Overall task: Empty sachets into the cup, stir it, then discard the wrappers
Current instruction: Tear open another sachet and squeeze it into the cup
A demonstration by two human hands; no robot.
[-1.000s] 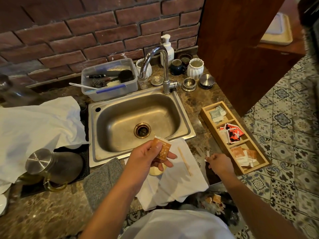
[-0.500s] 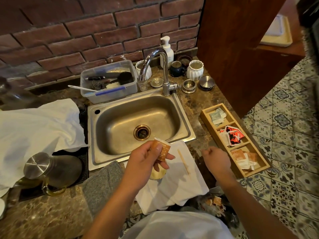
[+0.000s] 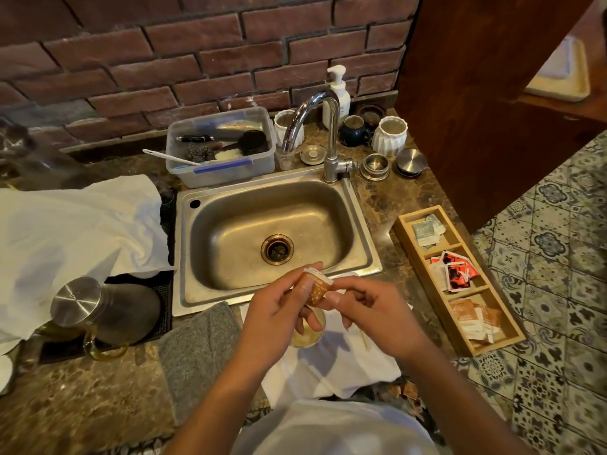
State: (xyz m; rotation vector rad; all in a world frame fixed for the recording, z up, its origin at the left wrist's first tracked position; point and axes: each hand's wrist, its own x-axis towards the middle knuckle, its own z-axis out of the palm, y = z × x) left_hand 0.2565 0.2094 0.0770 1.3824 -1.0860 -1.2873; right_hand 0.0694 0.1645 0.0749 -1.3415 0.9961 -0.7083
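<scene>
Dim, warm indoor light. Glare on the faucet (image 3: pixel 323 126) and the steel kettle lid (image 3: pixel 76 300). White cloth (image 3: pixel 72 231) near blown out at left. Soft shadows of the hands fall on the towel (image 3: pixel 331 366). Wide-angle bending at edges; far left table (image 3: pixel 65 399) corner blurred, overall slightly soft.

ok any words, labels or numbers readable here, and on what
None can be read.
Orange sachet, pinched by both hands: white print, too blurred.
Sachets in the wooden tray: print too small.
Soap bottle: faint mark, unreadable.
</scene>
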